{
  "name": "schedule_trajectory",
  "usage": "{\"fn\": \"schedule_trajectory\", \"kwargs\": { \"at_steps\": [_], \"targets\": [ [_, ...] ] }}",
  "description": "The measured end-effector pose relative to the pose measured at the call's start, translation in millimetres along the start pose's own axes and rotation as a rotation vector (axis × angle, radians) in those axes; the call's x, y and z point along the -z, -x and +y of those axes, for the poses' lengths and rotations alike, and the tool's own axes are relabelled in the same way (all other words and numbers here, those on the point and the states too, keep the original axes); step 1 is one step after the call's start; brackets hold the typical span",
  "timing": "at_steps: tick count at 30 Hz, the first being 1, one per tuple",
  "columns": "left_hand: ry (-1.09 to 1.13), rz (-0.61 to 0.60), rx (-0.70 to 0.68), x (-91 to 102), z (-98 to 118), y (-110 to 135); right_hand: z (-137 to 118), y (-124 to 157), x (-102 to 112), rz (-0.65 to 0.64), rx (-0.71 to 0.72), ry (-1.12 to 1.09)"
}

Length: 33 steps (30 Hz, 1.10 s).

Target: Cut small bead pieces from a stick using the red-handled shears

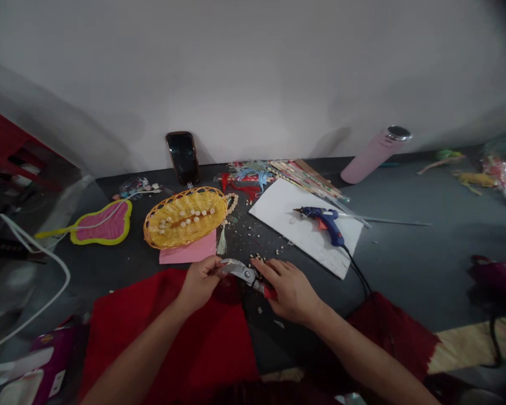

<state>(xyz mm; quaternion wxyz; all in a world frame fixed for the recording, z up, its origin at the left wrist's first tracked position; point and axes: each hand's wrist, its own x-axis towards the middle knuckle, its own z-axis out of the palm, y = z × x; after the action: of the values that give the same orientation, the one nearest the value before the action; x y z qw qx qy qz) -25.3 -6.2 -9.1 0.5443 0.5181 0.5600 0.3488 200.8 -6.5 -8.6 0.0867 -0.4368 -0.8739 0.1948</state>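
My right hand (pixel 293 289) grips the red handle of a pair of pruning shears (pixel 247 274), its fingers stretched along the tool. The metal blades point left, toward my left hand (pixel 201 281). Thumb and fingers of that hand are pinched together at the blade tips; whatever they hold is too small to make out. Small pale bits (pixel 257 259) lie beside my right fingertips. Just beyond, a yellow woven basket (pixel 181 198) holds short strings of pale beads or flowers. A pale tassel (pixel 222 242) lies by the basket, above a pink sheet (pixel 188 256).
A glue gun (pixel 326 219) rests on a white board (pixel 278 202). Sticks (pixel 306 177) and red tassels (pixel 247 191) lie at the back. Along the wall stand a phone (pixel 183 157) and a pink bottle (pixel 373 154). Red cloth (pixel 219 343) covers the front; a yellow-rimmed fan (pixel 103 224) is left.
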Motion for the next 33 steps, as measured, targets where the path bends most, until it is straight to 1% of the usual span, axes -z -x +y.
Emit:
{"fn": "schedule_trajectory", "kwargs": {
  "at_steps": [4,9,11,15,21,24,28,30,33],
  "targets": [
    [0.049,0.002,0.004,-1.4,1.1,2.1,-2.4,1.7,-1.5,-0.001,-0.015,-0.022],
    [0.097,0.01,0.019,-0.5,2.0,2.4,-1.5,-0.9,-2.1,-0.007,-0.009,0.006],
    [0.12,-0.031,0.032,1.1,4.1,2.3,-0.5,-2.2,-0.2,-0.009,0.011,0.009],
    [0.184,-0.161,0.036,3.7,7.0,2.9,0.6,-2.6,6.1,-0.028,0.049,-0.024],
    [0.261,-0.242,0.074,5.4,5.3,2.3,2.9,-0.9,8.0,-0.026,0.064,-0.029],
    [0.316,-0.333,0.088,8.5,2.8,2.1,4.7,-0.4,6.2,-0.022,0.082,-0.038],
    [0.403,-0.462,0.117,12.9,-4.2,3.2,6.8,-0.1,5.6,-0.032,0.143,-0.069],
    [0.443,-0.497,0.138,13.9,-8.3,3.4,7.1,0.3,5.9,-0.036,0.165,-0.079],
    [0.48,-0.495,0.155,13.2,-11.6,3.2,5.7,1.6,5.3,-0.023,0.148,-0.064]
  ]
}}
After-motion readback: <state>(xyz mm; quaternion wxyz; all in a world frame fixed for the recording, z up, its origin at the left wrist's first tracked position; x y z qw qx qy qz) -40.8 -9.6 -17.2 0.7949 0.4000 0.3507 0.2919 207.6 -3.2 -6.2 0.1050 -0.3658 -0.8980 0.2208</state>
